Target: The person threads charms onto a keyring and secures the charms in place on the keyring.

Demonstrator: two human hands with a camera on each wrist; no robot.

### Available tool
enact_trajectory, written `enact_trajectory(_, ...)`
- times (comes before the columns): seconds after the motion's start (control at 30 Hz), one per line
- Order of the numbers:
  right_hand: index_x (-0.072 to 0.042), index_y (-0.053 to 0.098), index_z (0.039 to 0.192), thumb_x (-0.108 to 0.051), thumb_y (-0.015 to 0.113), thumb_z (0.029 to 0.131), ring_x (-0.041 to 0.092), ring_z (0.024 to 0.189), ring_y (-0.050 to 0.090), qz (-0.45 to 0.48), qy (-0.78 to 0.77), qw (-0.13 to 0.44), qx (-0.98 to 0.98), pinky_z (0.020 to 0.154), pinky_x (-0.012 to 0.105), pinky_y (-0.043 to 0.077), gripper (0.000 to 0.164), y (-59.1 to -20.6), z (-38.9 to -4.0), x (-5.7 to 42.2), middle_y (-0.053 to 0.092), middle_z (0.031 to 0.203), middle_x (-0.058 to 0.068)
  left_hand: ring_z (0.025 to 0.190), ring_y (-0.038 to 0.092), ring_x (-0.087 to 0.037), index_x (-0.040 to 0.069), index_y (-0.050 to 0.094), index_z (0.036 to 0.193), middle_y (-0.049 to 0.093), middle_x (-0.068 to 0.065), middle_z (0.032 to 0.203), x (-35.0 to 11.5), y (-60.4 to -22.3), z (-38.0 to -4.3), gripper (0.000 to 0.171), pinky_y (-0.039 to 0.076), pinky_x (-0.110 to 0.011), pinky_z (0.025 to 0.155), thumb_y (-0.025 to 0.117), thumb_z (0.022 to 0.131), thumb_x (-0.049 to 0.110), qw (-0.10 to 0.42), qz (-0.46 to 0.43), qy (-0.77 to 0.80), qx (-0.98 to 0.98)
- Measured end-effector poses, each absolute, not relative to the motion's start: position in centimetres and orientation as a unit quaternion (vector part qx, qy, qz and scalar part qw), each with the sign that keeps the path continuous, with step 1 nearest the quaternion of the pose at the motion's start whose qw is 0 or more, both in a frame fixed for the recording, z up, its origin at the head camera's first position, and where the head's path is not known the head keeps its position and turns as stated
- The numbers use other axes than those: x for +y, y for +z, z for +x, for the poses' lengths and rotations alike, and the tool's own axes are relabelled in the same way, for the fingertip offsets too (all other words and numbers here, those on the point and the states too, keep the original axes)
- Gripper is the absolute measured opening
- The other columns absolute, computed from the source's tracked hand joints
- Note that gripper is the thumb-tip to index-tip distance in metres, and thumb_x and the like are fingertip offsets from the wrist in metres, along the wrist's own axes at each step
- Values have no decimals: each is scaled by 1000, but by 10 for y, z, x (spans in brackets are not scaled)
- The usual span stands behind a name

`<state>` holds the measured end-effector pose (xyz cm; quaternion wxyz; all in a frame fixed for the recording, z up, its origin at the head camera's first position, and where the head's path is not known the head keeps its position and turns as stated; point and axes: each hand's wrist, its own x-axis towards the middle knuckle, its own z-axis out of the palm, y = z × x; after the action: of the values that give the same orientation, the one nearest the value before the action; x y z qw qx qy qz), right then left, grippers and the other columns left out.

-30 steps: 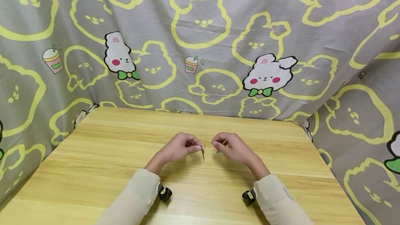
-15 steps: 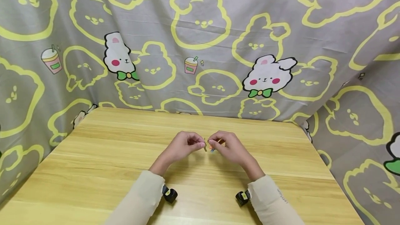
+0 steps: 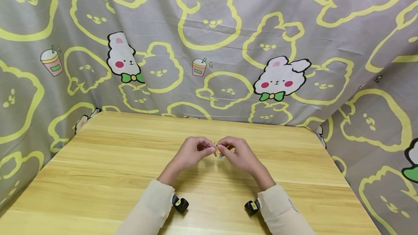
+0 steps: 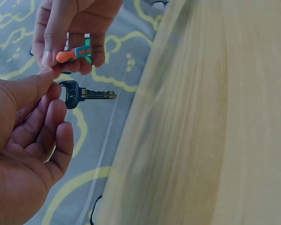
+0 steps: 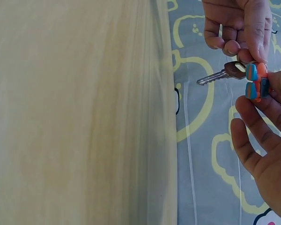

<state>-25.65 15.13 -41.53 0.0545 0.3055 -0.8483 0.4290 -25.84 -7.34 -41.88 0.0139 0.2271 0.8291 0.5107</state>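
My left hand [image 3: 193,150] pinches a thin metal key ring between thumb and fingertips. From it a key [image 4: 75,93] with a dark head and notched blade sticks out, also plain in the right wrist view. Opposite, my right hand [image 3: 240,152] pinches a small orange and blue figure-like charm [image 5: 258,83] by its top end. The fingertips of both hands meet above the table, and the ring is mostly hidden between them. In the right wrist view the charm overlaps the ring beside the key's head.
Under the hands is a wood-grain table [image 3: 98,177]. A grey curtain [image 3: 225,57] with yellow outlines and white cartoon animals surrounds its back and sides. Small black cameras [image 3: 180,204] sit at both sleeve cuffs, low over the tabletop.
Both hands have come together from a small gap until their fingertips meet. The key and the charm are now side by side, and the key's hanging end shows less in the head view.
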Motion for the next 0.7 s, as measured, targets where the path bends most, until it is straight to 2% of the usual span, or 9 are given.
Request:
enact_trajectory(0.33, -21, 74, 104, -23, 60, 106, 8, 84, 67, 309, 419, 62, -852, 74, 38, 58, 14, -413, -256, 152, 71, 92, -9, 80, 64, -14, 19, 76, 97, 70, 7, 86, -72, -422, -257, 7, 54, -30, 71, 72, 98, 25, 27, 230, 508, 830)
enact_trajectory(0.7, -20, 74, 102, -20, 61, 105, 9, 83, 67, 324, 409, 64, -851, 76, 36, 58, 14, -417, -257, 151, 71, 92, -9, 79, 63, -14, 16, 76, 97, 71, 7, 86, -69, -423, -256, 9, 53, -28, 71, 72, 98, 24, 22, 236, 511, 826)
